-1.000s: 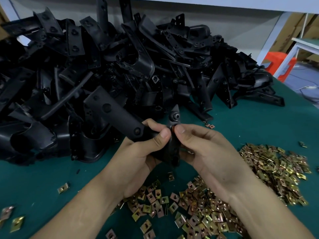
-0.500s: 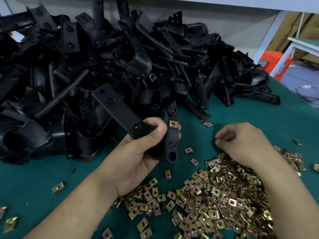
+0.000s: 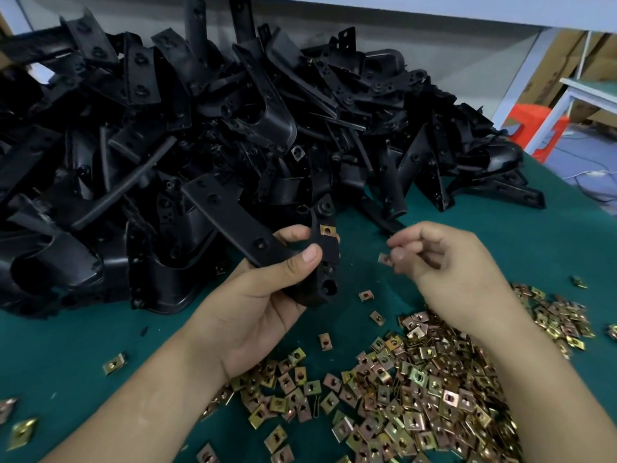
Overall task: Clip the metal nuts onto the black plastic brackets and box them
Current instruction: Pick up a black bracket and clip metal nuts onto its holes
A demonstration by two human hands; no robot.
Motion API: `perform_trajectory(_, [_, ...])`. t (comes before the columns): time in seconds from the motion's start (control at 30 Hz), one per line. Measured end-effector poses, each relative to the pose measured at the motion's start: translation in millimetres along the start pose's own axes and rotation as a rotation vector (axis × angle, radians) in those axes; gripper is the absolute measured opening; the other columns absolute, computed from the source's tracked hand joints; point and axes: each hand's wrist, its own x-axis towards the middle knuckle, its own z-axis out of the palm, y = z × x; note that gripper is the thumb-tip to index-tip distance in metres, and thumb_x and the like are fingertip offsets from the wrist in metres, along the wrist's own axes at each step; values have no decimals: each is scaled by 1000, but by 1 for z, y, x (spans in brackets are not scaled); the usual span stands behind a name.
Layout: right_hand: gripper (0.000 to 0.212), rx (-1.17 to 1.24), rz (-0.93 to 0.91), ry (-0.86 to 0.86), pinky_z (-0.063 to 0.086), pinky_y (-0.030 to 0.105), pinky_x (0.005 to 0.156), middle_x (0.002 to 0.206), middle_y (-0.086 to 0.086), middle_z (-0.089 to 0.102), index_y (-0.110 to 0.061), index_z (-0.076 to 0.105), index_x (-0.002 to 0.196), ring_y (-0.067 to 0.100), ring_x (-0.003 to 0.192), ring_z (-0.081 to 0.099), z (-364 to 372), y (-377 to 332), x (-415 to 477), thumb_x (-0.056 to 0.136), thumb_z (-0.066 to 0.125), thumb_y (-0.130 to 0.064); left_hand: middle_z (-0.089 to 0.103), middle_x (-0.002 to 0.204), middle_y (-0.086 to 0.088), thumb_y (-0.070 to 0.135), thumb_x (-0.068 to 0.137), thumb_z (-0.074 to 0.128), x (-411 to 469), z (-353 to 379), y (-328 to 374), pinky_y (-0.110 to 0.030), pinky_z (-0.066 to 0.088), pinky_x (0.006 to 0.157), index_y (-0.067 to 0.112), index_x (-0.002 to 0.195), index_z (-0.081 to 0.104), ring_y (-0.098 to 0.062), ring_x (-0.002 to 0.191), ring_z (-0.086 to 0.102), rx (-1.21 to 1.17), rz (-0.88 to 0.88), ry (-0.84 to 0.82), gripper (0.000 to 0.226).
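**Green desk, one nut on, another in hand**

Green-topped desk (image 3: pixel 521 248) carries a tall heap of black plastic brackets (image 3: pixel 233 128) at the back. A spread of brass-coloured square metal clip nuts (image 3: pixel 434 396) lies at the front, so both stocks sit within easy reach.

The left hand (image 3: pixel 260 305) is clamped round one long black plastic bracket (image 3: pixel 233 222), with the thumb across its face. It holds the bracket tilted up off the desk, with the narrow upright end turned toward the other hand. One gold clip nut (image 3: pixel 327 230) already sits on that end.

The right hand (image 3: pixel 450 262) is near the bracket but not touching it. It pinches a single loose nut (image 3: pixel 385 259) between thumb and fingertips, held as if to line up its open side. The next step is probably to slide it onto a free hole lower down. No box is in view, so boxing looks some way off.
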Motion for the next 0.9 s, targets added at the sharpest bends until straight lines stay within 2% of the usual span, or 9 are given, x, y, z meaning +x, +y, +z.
perform_trajectory(0.07, [12,44,-31,-34,58,33,73,78,3,72,-31,72,89,16,77,71,3,-6,-3,92,72,-20,74,118,-16,8,65,81,0,0,1,-30,61,75,14,97,72,-23,102,75,-19,8,11,33])
perform_trajectory(0.13, [2,173,-35,-62,56,25,63,73,2,72,-26,74,86,14,71,71,5,-14,-6,86,76,-27,74,117,-15,7,67,80,0,-1,2,-29,61,75,12,102,71,-23,102,75,-40,20,17,36])
perform_trajectory(0.23, [27,453,17,-143,54,17,61,71,1,73,-19,76,80,10,65,70,7,-23,-10,70,75,-44,74,120,-14,4,73,78,0,-2,2,-28,61,77,10,115,65,-22,105,74,-56,28,7,45])
perform_trajectory(0.3, [26,621,53,-232,55,18,62,75,2,75,-20,79,81,12,67,71,11,-29,-14,65,76,-41,73,121,-13,2,72,82,0,-3,2,-29,61,79,11,115,64,-22,107,73,-46,32,1,48])
perform_trajectory(0.37, [24,754,82,-322,57,19,65,80,5,76,-18,81,86,13,70,73,15,-33,-17,66,76,-30,72,123,-16,4,66,91,0,-4,2,-34,60,85,13,109,71,-28,111,71,-46,31,-52,48])
perform_trajectory(0.47, [23,779,89,-367,56,18,63,80,7,76,-17,80,84,15,70,73,21,-39,-21,68,75,-33,72,121,-18,5,61,94,-1,-6,2,-36,60,86,13,103,75,-33,109,72,-60,27,-111,46])
perform_trajectory(0.57, [21,719,88,-355,54,18,58,73,4,73,-20,77,74,14,66,71,25,-43,-24,74,72,-41,71,123,-18,2,65,91,0,-7,2,-33,60,85,11,108,69,-31,110,72,-84,30,-134,49])
perform_trajectory(0.67, [25,712,95,-358,52,19,56,71,6,71,-16,74,72,13,63,69,30,-44,-27,79,69,-39,70,126,-16,3,66,89,0,-6,0,-33,59,86,13,102,73,-28,114,70,-71,40,-154,40])
perform_trajectory(0.9, [34,797,157,-371,52,19,55,69,3,68,-11,70,73,12,59,66,34,-47,-29,76,67,-45,71,126,-14,7,67,90,1,-8,1,-34,60,86,15,102,75,-28,112,71,-36,48,-166,39])
